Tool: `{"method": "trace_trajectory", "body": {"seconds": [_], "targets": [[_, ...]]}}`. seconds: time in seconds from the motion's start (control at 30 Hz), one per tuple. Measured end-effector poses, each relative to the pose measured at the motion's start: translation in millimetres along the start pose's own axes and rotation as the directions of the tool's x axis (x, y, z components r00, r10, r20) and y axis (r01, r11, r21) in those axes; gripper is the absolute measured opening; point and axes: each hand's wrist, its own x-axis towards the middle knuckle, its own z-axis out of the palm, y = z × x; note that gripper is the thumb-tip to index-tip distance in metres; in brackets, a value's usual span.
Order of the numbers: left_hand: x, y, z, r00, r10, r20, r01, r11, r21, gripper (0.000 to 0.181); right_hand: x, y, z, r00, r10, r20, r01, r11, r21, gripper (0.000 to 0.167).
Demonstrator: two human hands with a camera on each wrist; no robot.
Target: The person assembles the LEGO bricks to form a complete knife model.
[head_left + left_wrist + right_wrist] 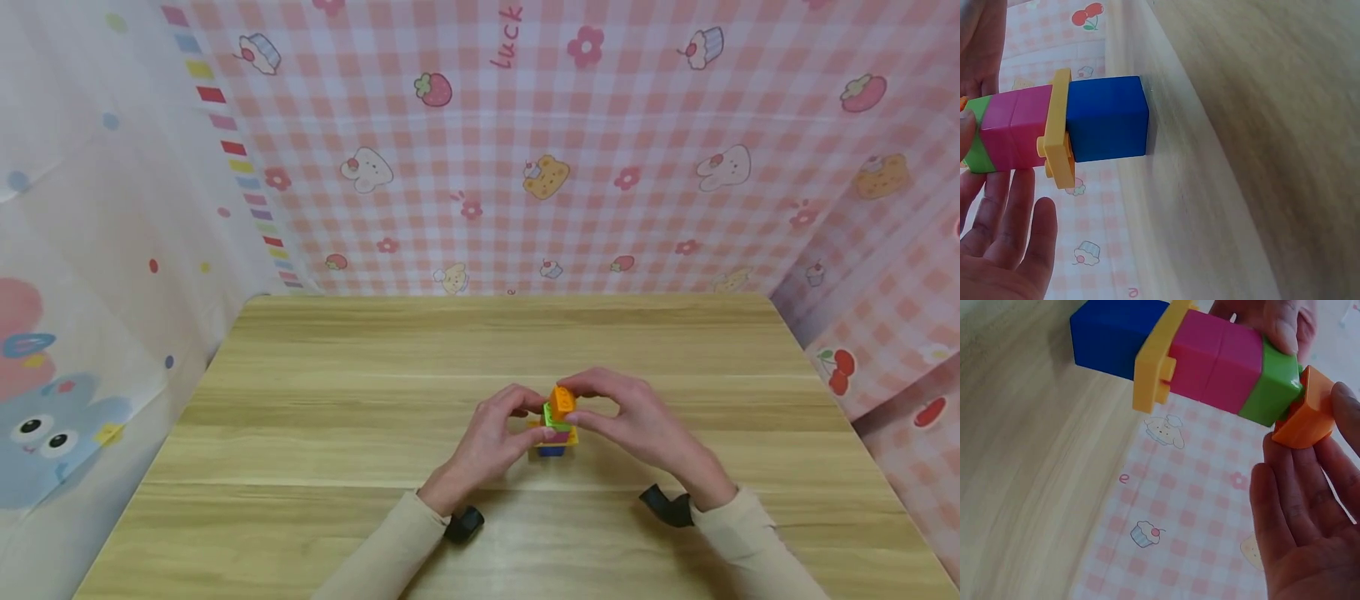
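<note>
A small tower of toy building bricks stands on the table. Its base is a blue brick point(1109, 119), topped by a wider yellow plate point(1057, 134). Above that come pink bricks point(1215, 357), with a seam between them, and a green brick point(1274, 384). My left hand point(495, 429) holds the tower near the top, thumb and fingers on either side of the green and pink part. Between thumb and fingers, my right hand point(630, 417) pinches an orange brick point(1309, 411). That brick sits tilted against the green brick's studs, not flush.
The wooden table point(337, 375) reaches back to a pink checked cloth point(480, 167). Pale cloth point(97, 208) hangs on the left side. A black wrist device point(465, 525) is at the left wrist and another black device point(667, 507) at the right.
</note>
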Motion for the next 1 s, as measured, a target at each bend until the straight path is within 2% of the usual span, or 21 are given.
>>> {"method": "trace_trajectory", "body": {"seconds": [0.4,0.67,0.8,1.0], "targets": [[2.0,0.2,-1.5,0.999,-0.036,0.014,0.037,0.999,-0.010,0.025,2.2,0.1,1.7,0.998,-0.055,0.021,0.055,0.998,-0.027,0.039],[2.2,-0.1,-2.0,0.999,-0.035,0.013,0.036,0.999,-0.021,0.022,4.9,-0.8,1.2,0.996,-0.080,0.038,0.084,0.990,-0.110,0.039],[2.9,-0.5,-2.5,1.000,-0.025,0.015,0.025,1.000,-0.018,0.022,6.9,-2.0,0.4,0.995,-0.086,0.059,0.093,0.987,-0.128,0.036],[3.3,-1.2,-3.1,1.000,-0.027,0.014,0.027,1.000,0.006,0.024,7.7,0.4,2.5,0.988,-0.140,0.070,0.148,0.982,-0.122,0.033]]}}
